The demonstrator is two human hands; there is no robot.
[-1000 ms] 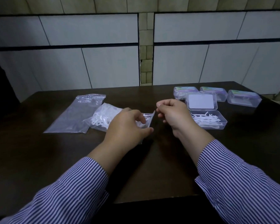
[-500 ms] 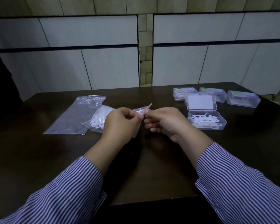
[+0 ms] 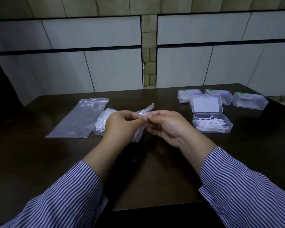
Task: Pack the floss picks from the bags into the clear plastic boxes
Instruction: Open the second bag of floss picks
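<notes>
Now | both hands (image 3: 122, 127) (image 3: 166, 127) pinching bag (image 3: 144, 111) mouth | open box (image 3: 212, 124) right of fingers part-filled | three boxes (image 3: 250, 101) closed

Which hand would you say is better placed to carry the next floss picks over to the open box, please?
Probably the right hand: the open box lies just to its right, while the left hand grips the body of the small bag, steadying it.

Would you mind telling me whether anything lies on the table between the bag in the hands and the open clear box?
Nothing visible does. The stretch of dark table between the held bag and the open box is bare; the box's lid lies behind it.
</notes>
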